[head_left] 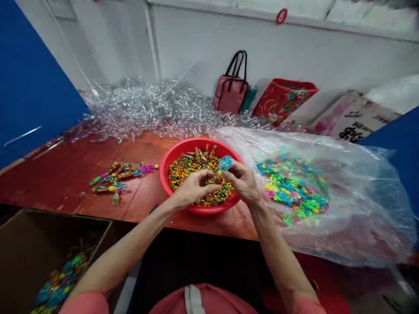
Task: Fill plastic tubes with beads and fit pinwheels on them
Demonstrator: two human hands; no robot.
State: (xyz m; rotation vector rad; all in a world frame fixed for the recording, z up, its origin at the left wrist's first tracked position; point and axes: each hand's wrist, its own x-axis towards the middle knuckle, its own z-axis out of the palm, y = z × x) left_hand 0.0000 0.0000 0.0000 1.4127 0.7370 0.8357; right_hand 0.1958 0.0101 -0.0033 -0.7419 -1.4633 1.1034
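Note:
Over the red basin [164, 183], my two hands meet with fingertips close together. My right hand [245, 182] pinches a round blue plastic piece [225, 163] with a pattern on its face and a yellow part beneath. My left hand [195, 189] is closed at thumb and forefinger around what looks like a small clear tube, mostly hidden by the fingers. Small multicoloured beads [180, 170] fill much of the basin. Several bead-filled tubes [204, 155] lie on the beads at the back.
Finished-looking bead tubes with coloured ends [122, 172] lie left on the red table [65, 170]. Coloured plastic pieces [294, 187] sit on plastic sheeting [353, 218] at right. Clear tubes [147, 107] are heaped behind, beside a pink bag [230, 93]. A cardboard box [19, 244] stands lower left.

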